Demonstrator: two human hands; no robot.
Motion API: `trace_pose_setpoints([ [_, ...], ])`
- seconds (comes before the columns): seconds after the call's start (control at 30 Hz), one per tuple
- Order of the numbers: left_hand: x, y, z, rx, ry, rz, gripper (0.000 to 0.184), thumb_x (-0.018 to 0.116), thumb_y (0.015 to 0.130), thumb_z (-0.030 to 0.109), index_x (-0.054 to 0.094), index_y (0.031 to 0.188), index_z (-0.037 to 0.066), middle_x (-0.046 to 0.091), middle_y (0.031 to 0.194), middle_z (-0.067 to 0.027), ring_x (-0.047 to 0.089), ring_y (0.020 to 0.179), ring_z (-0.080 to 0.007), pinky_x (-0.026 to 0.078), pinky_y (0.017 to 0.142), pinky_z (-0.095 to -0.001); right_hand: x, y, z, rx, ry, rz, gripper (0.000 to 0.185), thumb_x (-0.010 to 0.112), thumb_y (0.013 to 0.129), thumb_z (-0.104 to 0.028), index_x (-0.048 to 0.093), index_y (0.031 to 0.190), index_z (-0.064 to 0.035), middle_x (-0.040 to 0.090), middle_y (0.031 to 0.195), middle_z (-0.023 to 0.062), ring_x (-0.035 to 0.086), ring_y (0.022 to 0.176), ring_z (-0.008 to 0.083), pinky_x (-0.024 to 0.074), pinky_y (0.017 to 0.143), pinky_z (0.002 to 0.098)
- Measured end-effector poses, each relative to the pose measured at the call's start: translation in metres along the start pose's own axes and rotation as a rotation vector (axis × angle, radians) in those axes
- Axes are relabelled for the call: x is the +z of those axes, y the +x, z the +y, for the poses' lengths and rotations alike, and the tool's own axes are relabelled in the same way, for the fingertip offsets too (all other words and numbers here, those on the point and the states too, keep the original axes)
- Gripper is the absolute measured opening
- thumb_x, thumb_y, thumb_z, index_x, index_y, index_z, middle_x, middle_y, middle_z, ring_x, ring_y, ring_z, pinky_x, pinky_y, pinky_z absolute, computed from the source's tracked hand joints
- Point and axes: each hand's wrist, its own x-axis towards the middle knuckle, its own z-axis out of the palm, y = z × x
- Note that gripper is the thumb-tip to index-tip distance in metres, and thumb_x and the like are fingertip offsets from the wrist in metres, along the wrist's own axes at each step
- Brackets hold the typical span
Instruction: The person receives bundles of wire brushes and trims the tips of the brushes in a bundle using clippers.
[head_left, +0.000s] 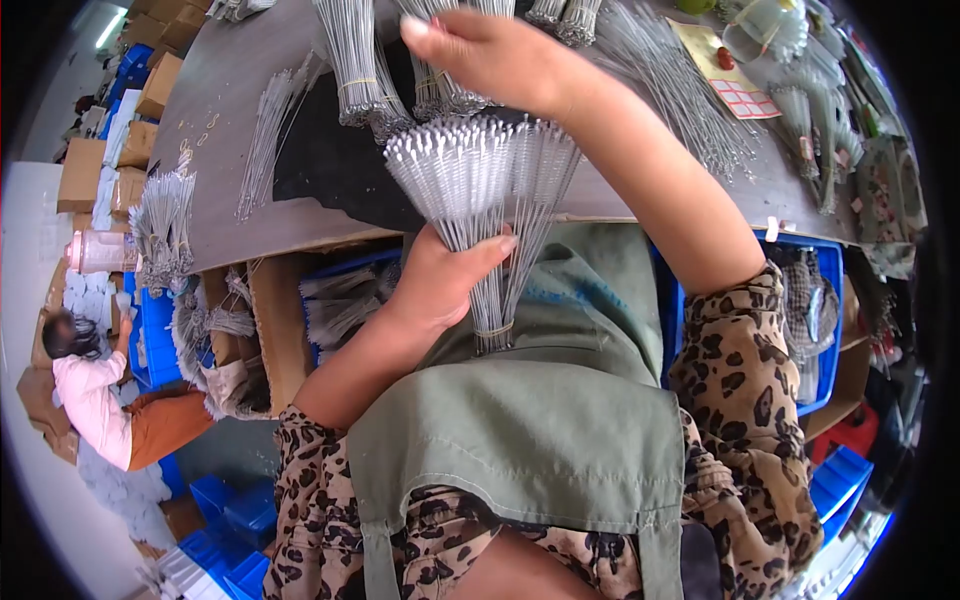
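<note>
My left hand point(440, 282) is wrapped round a fanned bundle of thin wire-handled brushes point(460, 170), held upright before the apron. Their white bristles spread at the top, and a band point(493, 330) ties the wire ends below the hand. Above and beyond the bristles, my right hand point(495, 58) reaches over the table with its fingers drawn together. What those fingers hold, if anything, cannot be made out. Just beyond, banded brush bundles point(352, 65) lie on the table, some partly hidden by the right hand.
Loose wire brushes point(665, 85) are spread on the grey table point(225, 130). A black mat point(330, 175) lies at its near edge. Blue bins point(830, 330) and a cardboard box point(280, 320) stand below. A person in pink point(95, 390) works at far left.
</note>
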Motion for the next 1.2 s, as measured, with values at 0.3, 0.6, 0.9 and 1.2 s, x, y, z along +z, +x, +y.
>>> trace_pose_setpoints([
  [0.3, -0.023, -0.014, -0.01, -0.126, -0.184, 0.128, 0.018, 0.057, 0.079, -0.001, 0.054, 0.097, -0.001, 0.058, 0.086, -0.0081, 0.059, 0.076, -0.018, 0.05, 0.072, -0.0328, -0.009, -0.031, 0.028, 0.423, 0.31, -0.615, 0.046, 0.065, 0.077, -0.047, 0.059, 0.087, -0.0028, 0.056, 0.067, 0.0022, 0.055, 0.057, 0.0103, 0.0447, 0.058, 0.0265],
  [0.6, -0.028, -0.015, -0.014, -0.097, -0.169, 0.15, 0.016, 0.058, 0.08, 0.001, 0.054, 0.095, 0.0, 0.057, 0.082, -0.0065, 0.058, 0.075, -0.0171, 0.051, 0.073, -0.0359, -0.009, -0.035, 0.031, 0.336, 0.27, -0.69, 0.024, 0.066, 0.081, -0.026, 0.054, 0.08, -0.0056, 0.049, 0.064, -0.0036, 0.047, 0.06, 0.0059, 0.0377, 0.054, 0.0205],
  [0.9, -0.028, -0.015, -0.012, -0.108, -0.162, 0.144, 0.015, 0.06, 0.078, 0.001, 0.055, 0.093, 0.0, 0.057, 0.081, -0.0069, 0.057, 0.074, -0.0165, 0.05, 0.069, -0.0335, -0.007, -0.033, 0.029, 0.38, 0.472, -0.718, 0.021, 0.067, 0.08, -0.02, 0.053, 0.082, -0.005, 0.05, 0.067, -0.0034, 0.05, 0.065, 0.0063, 0.0394, 0.057, 0.0198],
  [1.2, -0.027, -0.019, -0.004, -0.15, -0.212, 0.109, 0.02, 0.064, 0.075, 0.006, 0.058, 0.093, -0.001, 0.06, 0.082, -0.007, 0.059, 0.075, -0.0169, 0.048, 0.068, -0.0309, -0.008, -0.032, 0.021, 0.405, 0.532, -0.685, 0.016, 0.066, 0.077, -0.015, 0.053, 0.08, -0.0062, 0.052, 0.073, -0.0003, 0.054, 0.063, 0.0077, 0.0437, 0.057, 0.024],
])
